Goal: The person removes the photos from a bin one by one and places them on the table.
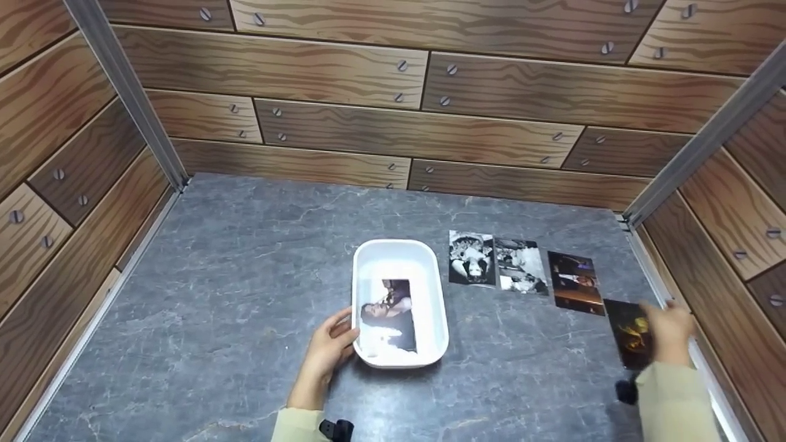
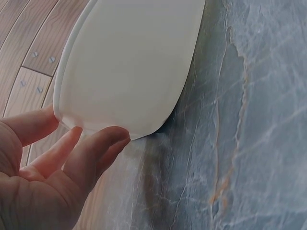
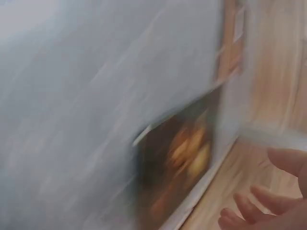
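From my end, the left hand (image 1: 326, 348) is curled round the near-left corner of the white tub (image 1: 399, 362), mid-desk (image 1: 233, 294), one photo (image 1: 398, 322) inside. Right hand (image 1: 670, 331)'s loose, holding nothing, by the dark print (image 1: 626, 331) near the desk's right edge. Farther back: an orange-brown print (image 1: 576, 282), then two black-and-white ones (image 1: 522, 267).

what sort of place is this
Probably a small staged work booth rather than an ordinary room: wood-patterned panels with seemingly printed screw heads, metal corner posts, and a grey marble-patterned tabletop enclosed by them.
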### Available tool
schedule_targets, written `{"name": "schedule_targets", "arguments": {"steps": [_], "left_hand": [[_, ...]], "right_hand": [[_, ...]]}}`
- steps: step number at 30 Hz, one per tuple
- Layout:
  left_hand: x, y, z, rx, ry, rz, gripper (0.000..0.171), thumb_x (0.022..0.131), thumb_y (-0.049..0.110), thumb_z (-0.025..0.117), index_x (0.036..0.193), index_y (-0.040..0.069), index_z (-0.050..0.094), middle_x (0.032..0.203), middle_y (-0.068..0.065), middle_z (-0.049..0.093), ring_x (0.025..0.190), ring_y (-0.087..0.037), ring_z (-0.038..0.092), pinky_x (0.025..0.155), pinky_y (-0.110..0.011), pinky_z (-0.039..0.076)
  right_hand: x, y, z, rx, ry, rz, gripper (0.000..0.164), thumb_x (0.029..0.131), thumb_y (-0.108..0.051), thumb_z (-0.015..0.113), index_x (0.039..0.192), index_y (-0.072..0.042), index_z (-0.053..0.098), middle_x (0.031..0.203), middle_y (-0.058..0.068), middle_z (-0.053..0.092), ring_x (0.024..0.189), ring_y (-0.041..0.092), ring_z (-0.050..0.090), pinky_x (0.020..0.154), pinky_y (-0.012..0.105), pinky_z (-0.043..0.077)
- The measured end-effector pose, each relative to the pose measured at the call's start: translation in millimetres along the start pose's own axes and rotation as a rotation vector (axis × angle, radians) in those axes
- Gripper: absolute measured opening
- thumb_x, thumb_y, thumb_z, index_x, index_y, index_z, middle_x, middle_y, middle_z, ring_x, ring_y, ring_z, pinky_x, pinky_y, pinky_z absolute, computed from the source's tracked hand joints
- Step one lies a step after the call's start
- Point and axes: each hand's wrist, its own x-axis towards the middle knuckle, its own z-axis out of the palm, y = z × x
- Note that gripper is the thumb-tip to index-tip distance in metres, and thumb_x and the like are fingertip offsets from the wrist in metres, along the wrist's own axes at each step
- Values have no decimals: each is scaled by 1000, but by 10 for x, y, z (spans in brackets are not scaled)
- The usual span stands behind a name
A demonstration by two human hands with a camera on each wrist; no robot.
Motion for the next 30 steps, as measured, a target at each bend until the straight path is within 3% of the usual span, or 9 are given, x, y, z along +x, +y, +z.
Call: {"name": "schedule_targets", "arguments": {"steps": [2,5,10,11,14,20,23,25,30], "left_hand": [[8,-7,-4,9,6,-1,54,93,3,59,143,-6,40,136,-37,46,111,-30,61,84,-35,58],[7,-15,-13,-1,4,13,54,92,4,61,141,-5,43,134,-36,48,109,-29,62,82,-34,58],[-9,-12,-20,-22,-8,38,53,90,7,64,138,-4,46,130,-36,52,105,-25,64,82,-33,58],[-9,-11,-19,-25,-9,36,53,90,7,64,139,-5,45,131,-36,51,105,-25,63,83,-34,58],[-1,-5,-11,-20,0,9,55,92,3,61,141,-7,41,134,-37,48,108,-28,62,86,-36,57],[3,-2,-2,-12,23,-17,54,92,2,59,142,-6,40,135,-37,47,108,-28,61,84,-34,57],[4,-6,5,-17,20,-14,55,92,2,60,142,-6,40,135,-37,46,108,-27,61,84,-35,57],[-2,1,12,-19,15,-15,55,92,2,59,143,-6,39,136,-37,46,109,-27,61,86,-36,57],[-4,12,19,1,16,-9,55,93,3,59,143,-5,39,136,-36,47,107,-25,62,82,-32,57]], "right_hand": [[-51,-213,98,144,-48,0,76,96,-32,50,151,6,13,155,31,15,142,45,20,119,48,20],[-153,-514,267,287,-107,-12,78,97,-32,52,154,-2,7,160,24,8,146,38,15,121,44,17],[-411,-932,594,503,-198,-53,81,96,-33,56,156,-8,7,161,19,10,141,30,27,119,35,25],[-452,-974,681,567,-203,-75,81,95,-33,60,156,-10,13,159,18,19,136,27,36,115,31,32],[-668,-1151,884,671,-296,-129,78,96,-29,58,155,-8,12,160,18,17,141,27,30,118,32,28],[-1210,-1436,1325,726,-502,-169,67,102,-17,48,155,-3,9,160,18,16,143,27,24,113,27,34],[-1467,-1481,1623,743,-536,-202,65,100,-10,50,153,2,15,158,21,21,140,30,29,112,32,36],[-1632,-1496,1806,757,-554,-236,64,98,-5,51,151,5,17,156,26,22,142,37,27,118,43,27],[-1969,-1539,2197,802,-621,-291,63,93,2,54,147,12,21,150,35,25,140,45,27,116,46,28]]}}
